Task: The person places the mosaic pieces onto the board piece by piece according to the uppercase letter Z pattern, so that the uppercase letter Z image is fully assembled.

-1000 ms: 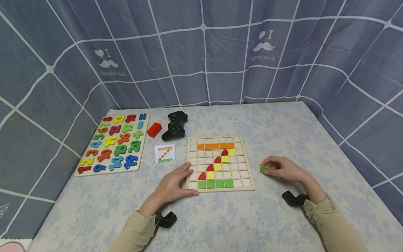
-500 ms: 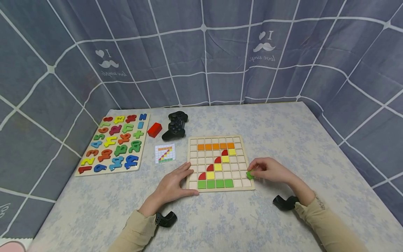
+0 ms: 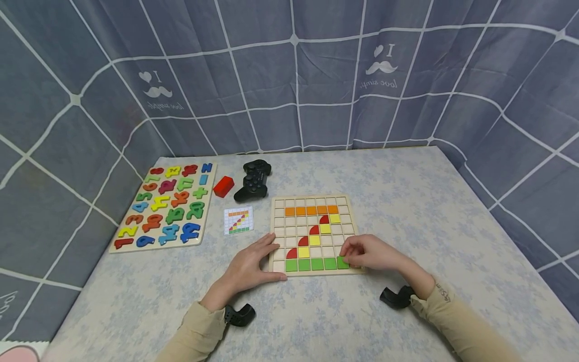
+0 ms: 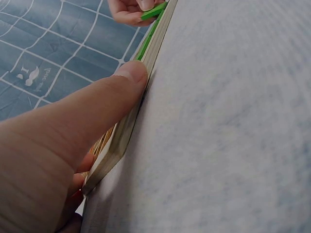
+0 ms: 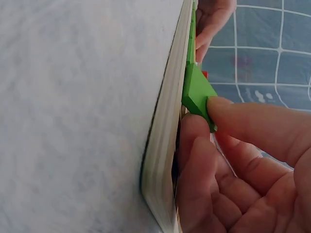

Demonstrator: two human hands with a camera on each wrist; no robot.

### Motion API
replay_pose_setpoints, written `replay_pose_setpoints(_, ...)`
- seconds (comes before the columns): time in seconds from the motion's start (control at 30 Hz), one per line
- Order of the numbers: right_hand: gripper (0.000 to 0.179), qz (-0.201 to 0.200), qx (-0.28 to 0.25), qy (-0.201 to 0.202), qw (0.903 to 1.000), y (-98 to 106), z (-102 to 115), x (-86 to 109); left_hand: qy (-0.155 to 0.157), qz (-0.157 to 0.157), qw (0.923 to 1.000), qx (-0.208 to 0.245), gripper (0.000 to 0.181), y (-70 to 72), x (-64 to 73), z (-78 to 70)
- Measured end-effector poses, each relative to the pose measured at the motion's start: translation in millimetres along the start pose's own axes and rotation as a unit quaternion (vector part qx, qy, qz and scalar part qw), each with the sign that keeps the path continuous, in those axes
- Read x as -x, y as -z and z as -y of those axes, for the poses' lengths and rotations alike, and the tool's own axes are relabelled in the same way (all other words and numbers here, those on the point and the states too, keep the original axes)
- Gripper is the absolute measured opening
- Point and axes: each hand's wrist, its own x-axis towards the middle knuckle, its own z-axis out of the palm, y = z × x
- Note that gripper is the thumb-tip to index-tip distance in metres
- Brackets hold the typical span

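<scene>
A wooden grid board (image 3: pixel 290 231) lies in front of me in the head view. Orange square tiles (image 3: pixel 311 210) line an upper row, red curved tiles (image 3: pixel 303 242) and yellow square tiles (image 3: pixel 314 240) climb diagonally, and green square tiles sit along the bottom row. Thumb and fingers of my right hand (image 3: pixel 373 253) pinch another green square tile (image 5: pixel 198 90), tilted, at the right end of that green row. My left hand (image 3: pixel 246 266) rests at the board's lower left corner, its thumb (image 4: pixel 132 73) on the front edge and its fingers extended along the left side.
A small pattern card (image 3: pixel 238 221) lies left of the board. Behind it are a black game controller (image 3: pixel 255 181) and a red block (image 3: pixel 223 186). A number puzzle board (image 3: pixel 167 206) fills the table's left side. A grid-patterned curtain (image 3: pixel 325 75) hangs around the table.
My right hand has carried the green tile leftward from the table beside the board to the bottom row's green end. The left hand has stayed at the board's corner.
</scene>
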Motion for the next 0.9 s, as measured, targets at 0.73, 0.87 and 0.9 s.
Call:
replay_pose_setpoints(0.73,0.008,0.001,0.074,0.011,0.9972,7.1,-3.7,7.1,-0.006,0.002,1.0,0.002,0.081,-0.9,-3.4,-0.6)
replay_pose_setpoints(0.87,0.013,0.028,0.049,0.015,0.9983,13.1,-4.3,12.3,-0.007,0.001,1.0,0.003,0.08,-1.3,-4.1,0.6)
replay_pose_setpoints(0.9,0.015,0.034,0.045,0.016,0.9983,14.8,-4.4,13.6,-0.007,0.002,1.0,0.001,0.08,-1.4,-4.1,0.9)
